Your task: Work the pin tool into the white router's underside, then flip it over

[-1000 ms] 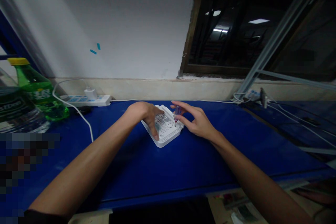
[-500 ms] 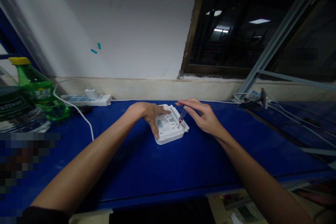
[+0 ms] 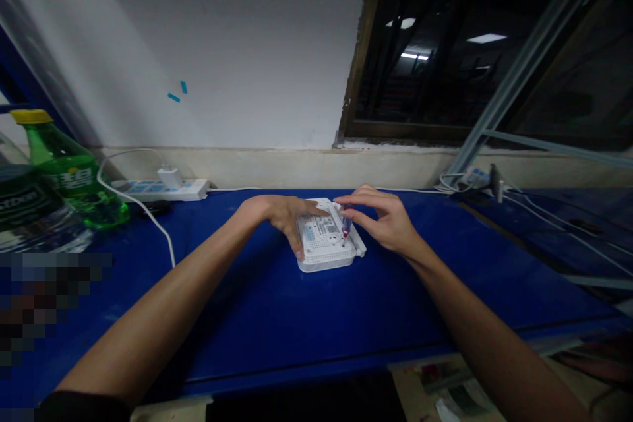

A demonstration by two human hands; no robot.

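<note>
A white plastic device (image 3: 321, 244) with printed labels and vent holes lies on the blue table (image 3: 306, 323). My left hand (image 3: 294, 221) grips its left side, thumb at the near left corner and fingers over the far part. Between the thumb and fingertips of my right hand (image 3: 383, 217) is a small screwdriver (image 3: 347, 223) with a clear purplish handle and a red collar. It stands nearly upright, its tip at a hole near the device's right front corner.
Green bottle with yellow cap (image 3: 74, 171) and a larger bottle (image 3: 30, 204) stand at left. Behind them are a power strip (image 3: 192, 190) with a white charger (image 3: 171, 176) and a white cable (image 3: 161, 227). A metal frame (image 3: 475, 145) and cables are at right.
The device has shifted slightly right and turned a little. My left hand has moved with it. The screwdriver is more upright, and my right thumb and fingertips have shifted around its handle.
</note>
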